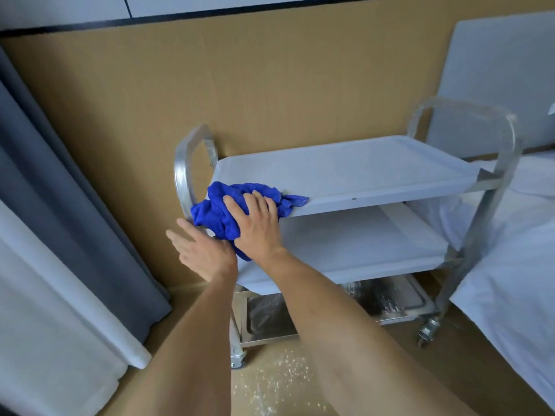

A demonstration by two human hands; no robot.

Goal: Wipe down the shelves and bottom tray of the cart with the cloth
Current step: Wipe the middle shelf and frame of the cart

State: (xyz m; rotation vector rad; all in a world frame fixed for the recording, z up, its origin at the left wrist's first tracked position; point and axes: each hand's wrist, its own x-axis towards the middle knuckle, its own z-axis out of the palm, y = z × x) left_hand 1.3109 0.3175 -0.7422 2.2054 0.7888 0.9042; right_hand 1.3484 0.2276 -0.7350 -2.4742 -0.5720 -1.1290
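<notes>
Bedroom or hotel room, white-sheeted bed, grey curtain, padded headboard

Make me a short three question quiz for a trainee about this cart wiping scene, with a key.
1. True or false: the right hand presses the blue cloth on the near left corner of the top shelf.
2. Multiple choice: the left hand is A) gripping the cloth, B) open beside the cart's left handle, C) on the bottom tray.
3. Fill in: white specks lie on the ____ in front of the cart.

Key: 1 true; 2 B; 3 floor.
</notes>
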